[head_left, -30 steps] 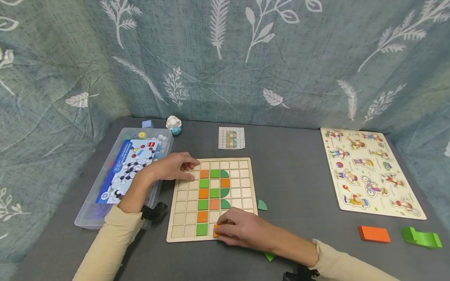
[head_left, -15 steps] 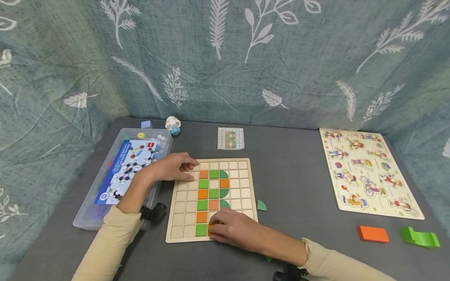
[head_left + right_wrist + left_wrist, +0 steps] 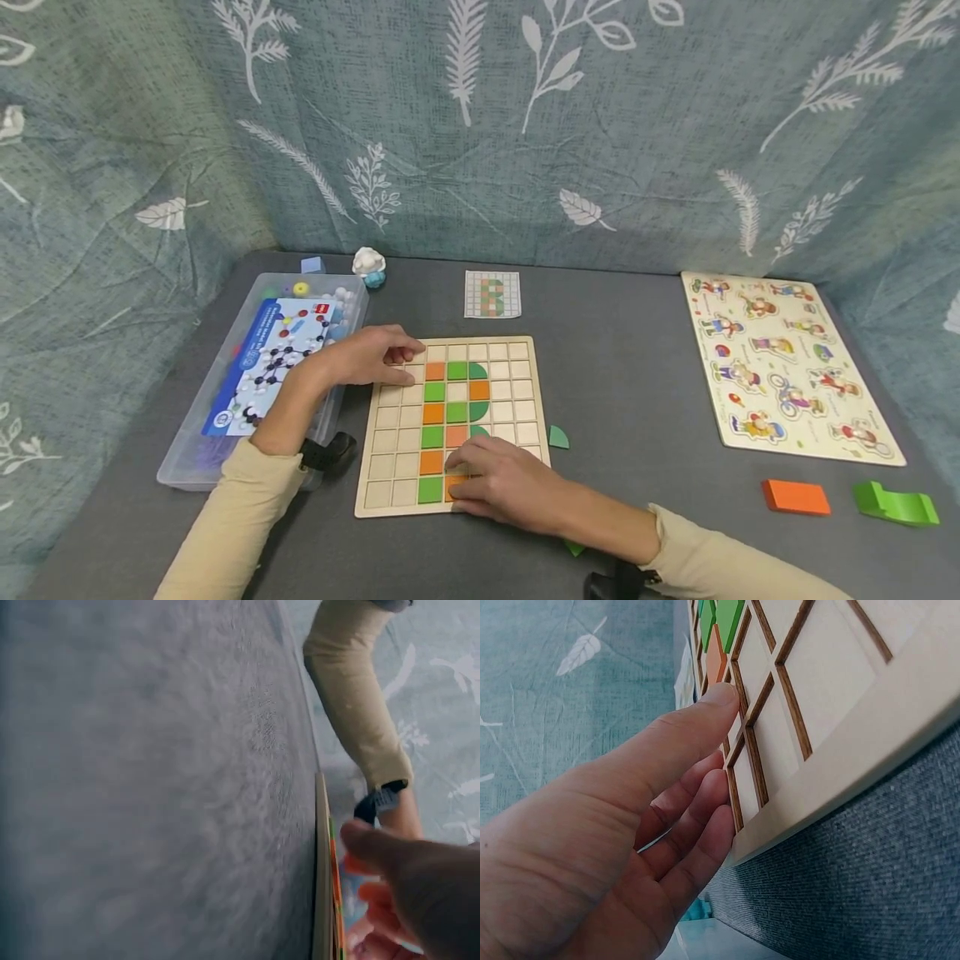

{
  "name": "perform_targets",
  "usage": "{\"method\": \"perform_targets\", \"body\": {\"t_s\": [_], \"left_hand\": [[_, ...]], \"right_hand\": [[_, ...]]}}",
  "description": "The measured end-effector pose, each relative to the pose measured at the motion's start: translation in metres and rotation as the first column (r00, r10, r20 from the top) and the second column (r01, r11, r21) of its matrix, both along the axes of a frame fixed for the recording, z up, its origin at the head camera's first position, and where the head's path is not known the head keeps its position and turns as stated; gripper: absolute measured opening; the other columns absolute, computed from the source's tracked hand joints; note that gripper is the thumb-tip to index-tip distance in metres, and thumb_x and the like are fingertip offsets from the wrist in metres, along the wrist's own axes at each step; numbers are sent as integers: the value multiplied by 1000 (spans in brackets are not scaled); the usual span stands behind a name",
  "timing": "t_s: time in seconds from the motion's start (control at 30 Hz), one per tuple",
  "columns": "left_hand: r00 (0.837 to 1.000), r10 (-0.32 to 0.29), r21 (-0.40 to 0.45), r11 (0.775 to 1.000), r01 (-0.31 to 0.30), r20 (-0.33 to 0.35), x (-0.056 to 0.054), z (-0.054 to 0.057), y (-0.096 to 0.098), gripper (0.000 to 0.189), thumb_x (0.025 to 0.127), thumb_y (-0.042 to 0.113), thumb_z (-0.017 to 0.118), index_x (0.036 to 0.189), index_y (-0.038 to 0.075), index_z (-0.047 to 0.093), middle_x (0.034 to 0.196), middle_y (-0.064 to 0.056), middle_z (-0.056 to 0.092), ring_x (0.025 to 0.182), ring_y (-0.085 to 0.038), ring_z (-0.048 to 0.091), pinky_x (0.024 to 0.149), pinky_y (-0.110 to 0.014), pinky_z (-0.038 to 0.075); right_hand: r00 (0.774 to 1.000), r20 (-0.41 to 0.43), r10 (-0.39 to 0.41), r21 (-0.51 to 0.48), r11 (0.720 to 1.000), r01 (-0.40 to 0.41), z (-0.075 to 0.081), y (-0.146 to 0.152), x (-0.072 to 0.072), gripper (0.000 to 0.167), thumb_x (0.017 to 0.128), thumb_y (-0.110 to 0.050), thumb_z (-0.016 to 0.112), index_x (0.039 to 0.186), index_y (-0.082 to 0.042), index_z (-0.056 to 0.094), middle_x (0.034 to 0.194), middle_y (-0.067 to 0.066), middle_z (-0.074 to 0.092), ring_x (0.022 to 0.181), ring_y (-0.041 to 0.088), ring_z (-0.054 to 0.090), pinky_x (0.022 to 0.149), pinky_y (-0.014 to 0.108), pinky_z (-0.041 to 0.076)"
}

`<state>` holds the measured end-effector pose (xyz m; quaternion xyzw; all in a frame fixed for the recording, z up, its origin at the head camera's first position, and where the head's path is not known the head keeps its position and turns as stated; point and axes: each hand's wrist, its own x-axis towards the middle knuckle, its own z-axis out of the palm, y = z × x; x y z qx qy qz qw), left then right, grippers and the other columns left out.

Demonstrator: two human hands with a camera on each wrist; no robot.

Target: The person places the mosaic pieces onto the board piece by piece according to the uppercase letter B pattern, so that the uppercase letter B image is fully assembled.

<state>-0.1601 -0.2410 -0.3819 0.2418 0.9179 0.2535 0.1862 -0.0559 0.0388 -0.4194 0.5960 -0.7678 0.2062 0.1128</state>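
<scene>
In the head view a square wooden grid board (image 3: 365, 492) lies on the table, with green and orange tiles set in some of its cells. My left hand (image 3: 369, 357) rests at its upper left part, thumb and fingertips on the board. The left wrist view shows the thumb (image 3: 718, 696) over the cells, nothing pinched. Over the lower rows is my right hand (image 3: 506, 483), fingers loosely bent. An orange square tile (image 3: 452, 487) lies in a bottom-row cell between its thumb and index finger, partly hidden. A green quarter-round tile (image 3: 558, 437) sits right of the board.
A small pattern card (image 3: 492, 295) lies behind the board. At left stands a clear plastic box (image 3: 180, 475), with a white-and-blue figurine (image 3: 370, 267) near it. A picture puzzle (image 3: 787, 367), an orange block (image 3: 797, 497) and a green block (image 3: 896, 504) lie at right.
My right hand has shifted left with the orange tile, which now lies in the cell beside the bottom green tile. Its fingers have spread apart. The left hand stays in place.
</scene>
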Motion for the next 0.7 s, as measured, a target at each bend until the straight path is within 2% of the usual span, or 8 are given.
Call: {"method": "perform_targets", "body": {"t_s": [0.07,0.13,0.3,0.47,0.7], "left_hand": [[1000,2,-6,1000,-2,4,0,0,0,46,88,19,72,128,-1,61,99,-6,59,86,-15,52,77,-30,46],[1000,1,-6,1000,-1,7,0,0,0,46,88,19,71,128,-1,61,99,-6,59,86,-15,52,78,-30,46],[1000,8,-6,1000,-8,14,-2,-1,-1,46,88,19,71,128,-1,61,100,-7,59,88,-16,52,79,-31,46],[1000,10,-1,1000,-10,12,-1,0,-1,46,88,19,72,128,-1,61,100,-7,60,88,-16,52,79,-31,46],[1000,3,15,1000,-3,6,-1,-2,-1,45,87,18,72,127,-2,62,98,-7,59,86,-16,52,78,-30,46]], "right_hand": [[1000,13,-3,-22,1000,3,-1,7,-1,14,91,-32,68,97,-21,75,113,-2,63,104,10,57,92,22,47],[998,59,14,-93,996,-9,-3,21,-2,19,91,-33,68,104,-20,74,114,-1,63,105,11,57,91,23,48],[976,201,78,-308,951,-13,-14,71,-8,26,87,-24,73,110,-11,71,111,4,65,103,14,58,90,22,46],[962,270,41,-333,941,53,-22,114,-9,31,83,-20,77,111,-8,71,110,2,67,104,13,58,96,18,42],[969,243,53,-333,942,32,-27,135,-5,32,81,-17,78,111,-6,70,109,4,66,102,14,58,93,19,43]]}}
